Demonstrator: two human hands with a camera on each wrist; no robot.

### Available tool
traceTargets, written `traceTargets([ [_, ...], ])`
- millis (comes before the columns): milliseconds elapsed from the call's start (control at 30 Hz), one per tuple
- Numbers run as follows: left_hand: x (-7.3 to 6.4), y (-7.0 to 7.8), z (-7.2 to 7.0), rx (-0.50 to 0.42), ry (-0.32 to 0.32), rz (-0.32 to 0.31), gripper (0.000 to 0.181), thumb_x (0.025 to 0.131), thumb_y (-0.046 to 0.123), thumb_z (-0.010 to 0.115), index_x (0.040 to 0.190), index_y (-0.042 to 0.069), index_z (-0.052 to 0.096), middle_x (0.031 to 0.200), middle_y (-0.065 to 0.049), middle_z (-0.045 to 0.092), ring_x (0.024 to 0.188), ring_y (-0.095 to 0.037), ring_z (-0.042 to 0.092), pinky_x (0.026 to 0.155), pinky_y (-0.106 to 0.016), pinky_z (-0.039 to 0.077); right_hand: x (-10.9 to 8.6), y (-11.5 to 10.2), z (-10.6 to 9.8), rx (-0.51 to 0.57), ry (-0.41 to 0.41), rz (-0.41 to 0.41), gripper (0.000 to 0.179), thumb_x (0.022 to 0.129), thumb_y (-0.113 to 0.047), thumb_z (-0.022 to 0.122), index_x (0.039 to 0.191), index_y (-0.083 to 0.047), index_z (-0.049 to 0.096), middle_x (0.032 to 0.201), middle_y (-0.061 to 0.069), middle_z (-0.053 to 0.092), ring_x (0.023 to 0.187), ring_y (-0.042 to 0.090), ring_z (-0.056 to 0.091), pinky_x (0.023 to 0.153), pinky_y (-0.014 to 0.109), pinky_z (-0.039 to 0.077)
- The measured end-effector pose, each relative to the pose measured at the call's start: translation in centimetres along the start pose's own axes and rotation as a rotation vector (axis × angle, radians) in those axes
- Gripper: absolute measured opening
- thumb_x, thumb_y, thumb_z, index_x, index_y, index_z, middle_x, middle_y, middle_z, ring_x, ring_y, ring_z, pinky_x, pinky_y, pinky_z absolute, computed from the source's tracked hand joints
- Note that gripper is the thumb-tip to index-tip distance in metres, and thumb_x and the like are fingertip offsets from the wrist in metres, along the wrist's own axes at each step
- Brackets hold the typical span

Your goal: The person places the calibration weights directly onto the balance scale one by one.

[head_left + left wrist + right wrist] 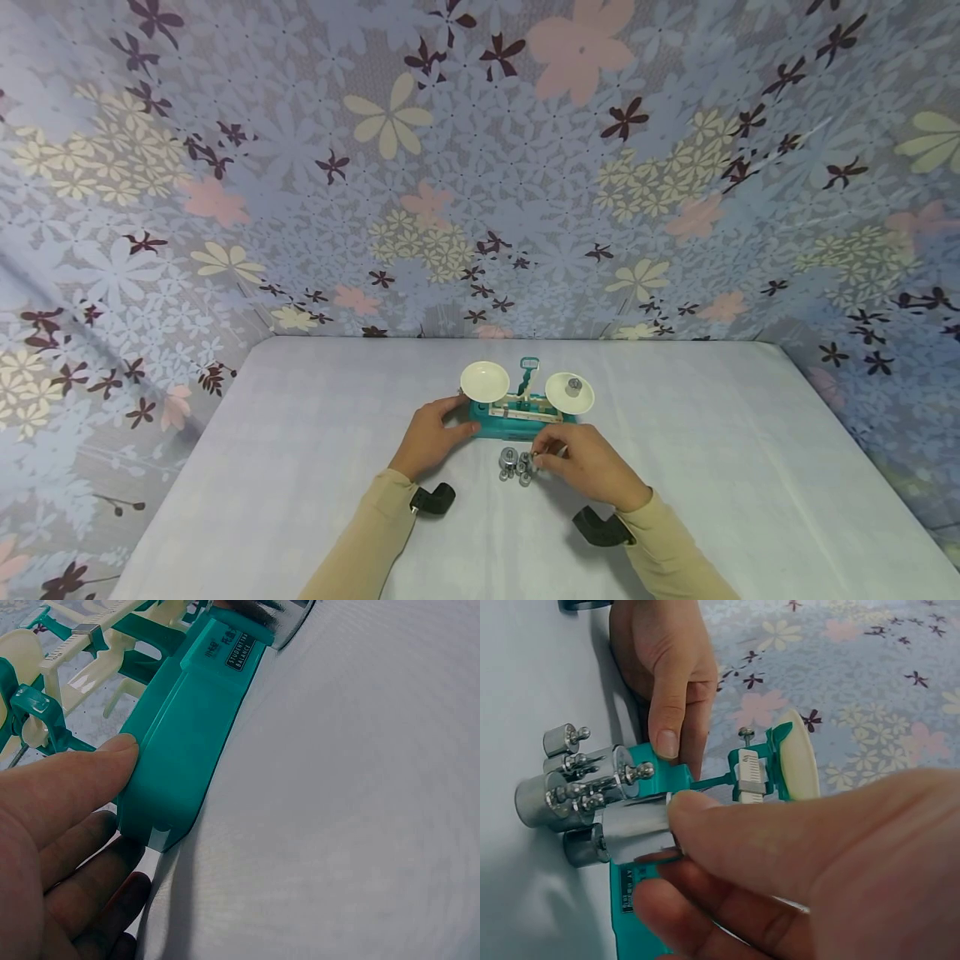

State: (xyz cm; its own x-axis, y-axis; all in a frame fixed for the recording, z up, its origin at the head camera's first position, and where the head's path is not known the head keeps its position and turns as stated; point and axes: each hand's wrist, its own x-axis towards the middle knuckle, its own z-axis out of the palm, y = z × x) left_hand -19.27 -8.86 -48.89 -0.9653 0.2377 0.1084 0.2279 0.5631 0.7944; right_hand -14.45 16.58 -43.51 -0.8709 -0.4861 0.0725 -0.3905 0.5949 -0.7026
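Note:
A teal balance scale with two white pans stands on the cloth-covered table. My left hand holds the left end of its base, the thumb on the near edge and the fingers round the end. My right hand pinches a silver cylindrical weight between thumb and fingertips, just in front of the base. Right beside it a cluster of metal weights with small knobs stands upright on the cloth. Another knobbed weight sits in the right pan; the left pan holds nothing.
A pale cloth covers the table. Floral fabric rises behind it and at both sides. Black wrist mounts stick out from both forearms, close over the cloth.

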Motion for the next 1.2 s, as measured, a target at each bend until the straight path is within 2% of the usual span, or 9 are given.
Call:
traceTargets([
  [333, -0.1, 0.0, 0.0, -0.004, 0.004, 0.009, 0.057, 0.081, 0.038, 0.069, 0.128, 0.010, 0.056, 0.130, -0.006, 0.055, 0.124, -0.026, 0.046, 0.106, -0.044, 0.034, -0.1, -0.7, -0.5, -0.011, 0.065, 0.009, 0.005, 0.086, -0.016, 0.066, 0.090, -0.016, 0.065, 0.082, -0.012, 0.062, 0.072, 0.004, 0.057, 0.058, 0.023, 0.049],
  [633, 0.0, -0.3, 0.1, 0.018, 0.003, 0.011, 0.058, 0.081, 0.042, 0.068, 0.128, 0.011, 0.056, 0.130, -0.006, 0.055, 0.124, -0.027, 0.046, 0.106, -0.046, 0.034, -0.2, -1.2, -0.8, -0.025, 0.122, 0.027, 0.008, 0.085, -0.019, 0.067, 0.092, -0.022, 0.065, 0.083, -0.016, 0.060, 0.075, 0.004, 0.056, 0.063, 0.024, 0.048],
  [1000, 0.1, -0.5, 0.2, 0.020, 0.002, -0.006, 0.057, 0.080, 0.039, 0.069, 0.129, 0.011, 0.056, 0.131, -0.005, 0.054, 0.125, -0.026, 0.045, 0.107, -0.045, 0.032, -0.4, -1.2, -1.0, -0.030, 0.197, 0.007, 0.009, 0.083, -0.021, 0.070, 0.091, -0.024, 0.065, 0.083, -0.016, 0.060, 0.075, 0.004, 0.056, 0.063, 0.023, 0.049],
  [1200, 0.0, -0.3, 0.1, 0.021, -0.001, -0.015, 0.057, 0.080, 0.039, 0.069, 0.129, 0.012, 0.056, 0.131, -0.005, 0.054, 0.125, -0.026, 0.045, 0.107, -0.044, 0.032, -0.4, -1.2, -1.2, -0.031, 0.240, -0.039, 0.010, 0.083, -0.018, 0.070, 0.090, -0.023, 0.065, 0.083, -0.016, 0.061, 0.074, 0.004, 0.056, 0.061, 0.023, 0.050],
])
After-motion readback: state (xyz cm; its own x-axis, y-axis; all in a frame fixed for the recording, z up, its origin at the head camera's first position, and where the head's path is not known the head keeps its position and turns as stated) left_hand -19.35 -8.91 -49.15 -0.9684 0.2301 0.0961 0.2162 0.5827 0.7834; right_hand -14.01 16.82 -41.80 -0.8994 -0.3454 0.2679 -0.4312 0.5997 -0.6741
